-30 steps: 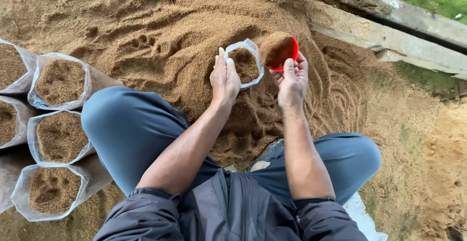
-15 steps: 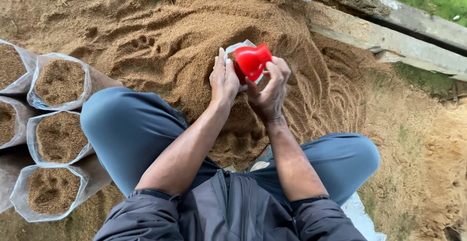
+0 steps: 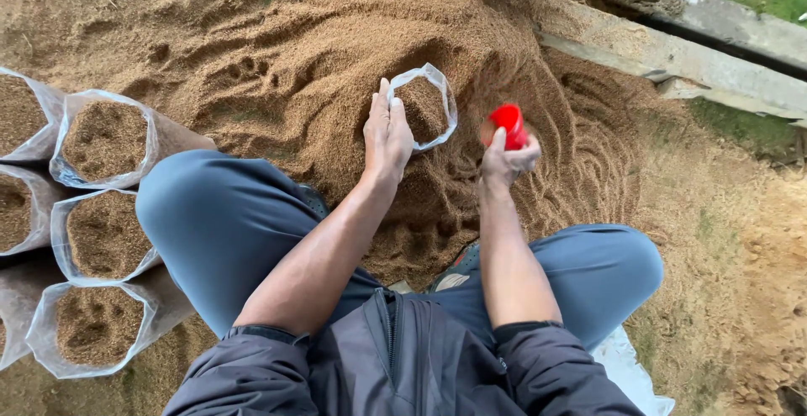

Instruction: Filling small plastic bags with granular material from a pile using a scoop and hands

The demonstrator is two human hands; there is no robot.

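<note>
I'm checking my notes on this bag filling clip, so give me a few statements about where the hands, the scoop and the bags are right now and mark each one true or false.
1. The left hand holds the rim of a clear plastic bag standing in the sawdust pile. True.
2. The right hand holds a blue scoop. False: the scoop is red.
3. The scoop is over the bag's mouth. False: it is beside the bag, to its right, at the pile.
4. Filled bags stand in a group beside the person's left knee. True.
5. The held bag is empty. False: it already has brown fill in it.
</note>
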